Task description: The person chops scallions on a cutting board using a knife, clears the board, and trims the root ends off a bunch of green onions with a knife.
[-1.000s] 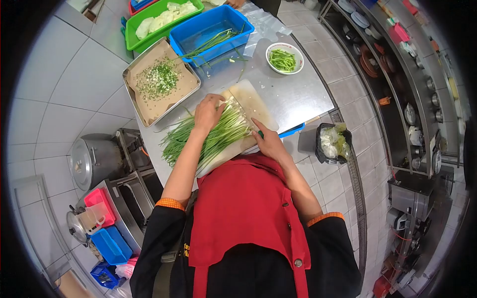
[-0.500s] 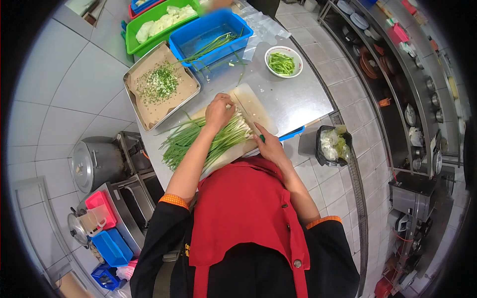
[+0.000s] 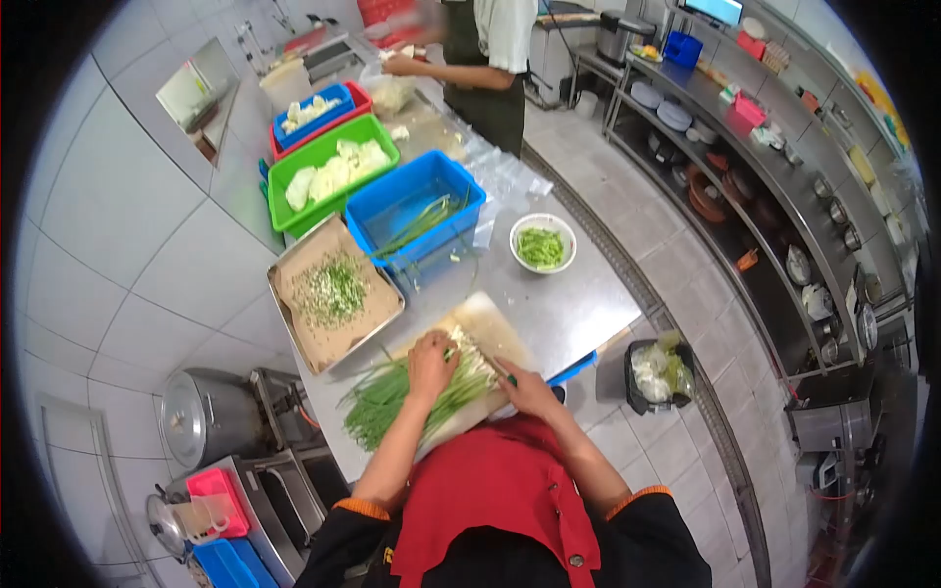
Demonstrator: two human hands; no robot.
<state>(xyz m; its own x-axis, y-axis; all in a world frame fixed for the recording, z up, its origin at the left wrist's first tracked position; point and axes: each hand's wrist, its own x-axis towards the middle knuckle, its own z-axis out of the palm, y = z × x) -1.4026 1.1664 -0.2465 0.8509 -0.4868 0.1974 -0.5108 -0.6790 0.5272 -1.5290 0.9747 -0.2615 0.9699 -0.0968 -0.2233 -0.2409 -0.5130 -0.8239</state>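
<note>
A thick bunch of spring onions (image 3: 384,404) lies on the cutting board (image 3: 487,321), white ends towards the upper right and green leaves spreading to the lower left. My left hand (image 3: 431,367) rests over the bunch near the white ends, fingers curled, with a bit of green at the fingertips. At the cut ends, my right hand (image 3: 532,392) is closed round a knife (image 3: 511,379); a little of its green handle shows, while most of the blade is hard to make out. Beyond the board stands a paper-lined metal tray (image 3: 297,343) with chopped spring onion.
A blue bin (image 3: 469,208) holds a few long stalks; a green bin (image 3: 277,186) holds pale chunks. A white bowl (image 3: 518,235) of cut greens stands near the table's right edge. A bin (image 3: 637,392) sits on the floor, right. A co-worker (image 3: 480,73) stands at the far end.
My view has tilted up, so the table sits lower and the co-worker shows at the far end. Both hands stay at the white ends of the spring onions.
</note>
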